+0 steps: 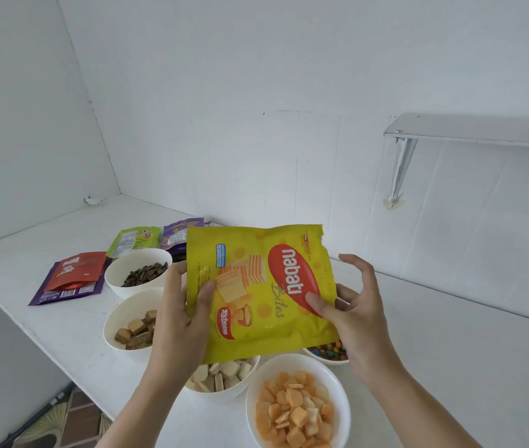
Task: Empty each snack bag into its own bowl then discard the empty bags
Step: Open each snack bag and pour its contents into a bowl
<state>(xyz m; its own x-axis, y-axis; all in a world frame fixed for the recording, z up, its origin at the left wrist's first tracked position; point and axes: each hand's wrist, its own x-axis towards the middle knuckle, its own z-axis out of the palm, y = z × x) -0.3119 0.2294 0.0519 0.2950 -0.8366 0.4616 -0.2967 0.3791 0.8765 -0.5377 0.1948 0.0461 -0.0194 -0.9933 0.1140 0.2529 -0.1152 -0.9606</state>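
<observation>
I hold a yellow Nabati Bites bag (256,292) up over the bowls, its torn edge at the top. My left hand (182,315) grips its left side, thumb on the front. My right hand (353,305) pinches its right edge with the thumb, the other fingers spread loose. Under the bag sits a white bowl of pale wafer bites (221,376). Around it stand a bowl of orange crackers (298,412), a bowl of coloured candies (328,352), a bowl of brown chocolate pieces (134,328) and a bowl of sunflower seeds (140,270).
Flat bags lie on the white counter (450,350) at the back left: a red one (75,270) on a purple one (62,294), a green one (134,240) and another purple one (179,234). A metal shelf (476,130) juts from the right wall. The counter's left edge drops to the floor.
</observation>
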